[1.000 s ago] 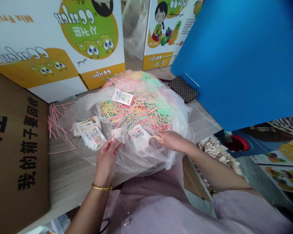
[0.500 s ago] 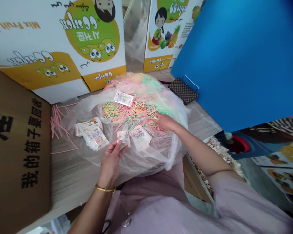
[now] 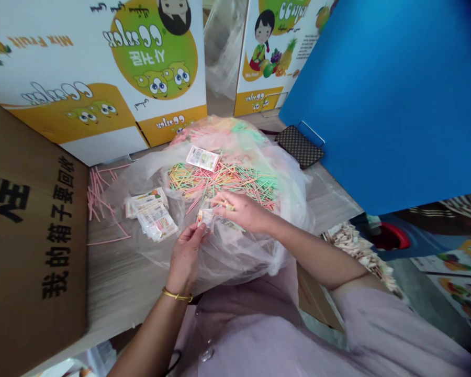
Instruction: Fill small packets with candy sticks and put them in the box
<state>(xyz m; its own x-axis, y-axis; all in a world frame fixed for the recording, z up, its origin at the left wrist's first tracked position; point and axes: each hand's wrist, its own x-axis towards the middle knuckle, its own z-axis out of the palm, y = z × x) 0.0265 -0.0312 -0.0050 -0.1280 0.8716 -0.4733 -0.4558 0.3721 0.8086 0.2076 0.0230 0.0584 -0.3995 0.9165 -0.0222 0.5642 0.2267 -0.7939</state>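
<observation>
My left hand (image 3: 189,245) pinches a small printed packet (image 3: 205,217) at its lower edge. Close against the packet's top, my right hand (image 3: 241,209) is closed around a few thin candy sticks (image 3: 229,206). Behind both hands lies a heap of pink, yellow and green candy sticks (image 3: 204,178) in a clear plastic bag (image 3: 141,162). One printed packet (image 3: 203,158) rests on top of the heap. To the left, a small pile of packets (image 3: 155,217) lies on the plastic. My right hand hides part of the bag's front.
Several loose pink sticks (image 3: 96,196) lie on the table (image 3: 105,283) at the left. A brown carton (image 3: 35,235) stands left, with printed cartons (image 3: 102,68) behind. At the right are a checkered pouch (image 3: 299,146), a blue panel (image 3: 392,99) and many packets (image 3: 355,254) lower down.
My right hand has come from the heap toward the left, bringing candy sticks to the packet's top. My left hand still holds the packet. The view has shifted slightly.
</observation>
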